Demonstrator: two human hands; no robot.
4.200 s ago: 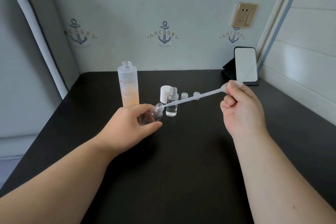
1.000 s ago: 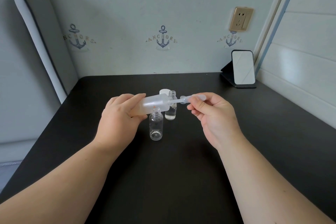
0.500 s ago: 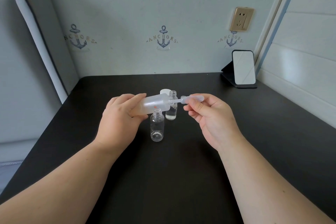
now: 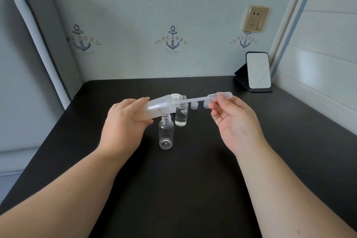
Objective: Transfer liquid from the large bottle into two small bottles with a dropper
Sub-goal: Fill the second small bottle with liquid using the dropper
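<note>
Frosted plastic large bottle, clear glossy small bottles, translucent plastic dropper, all over a matt black worktop.

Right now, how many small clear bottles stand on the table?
2: one nearer small bottle, seemingly almost empty; another small bottle just behind it, holding clear liquid. None seems hidden.

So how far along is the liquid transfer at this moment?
Done: the farther small bottle looks largely filled with clear liquid. In hand: the left hand holds the large bottle tilted, and the right hand pinches the dropper, whose tip is at the bottle's mouth. Left: the nearer small bottle looks almost empty, and two small caps lie off.
</note>
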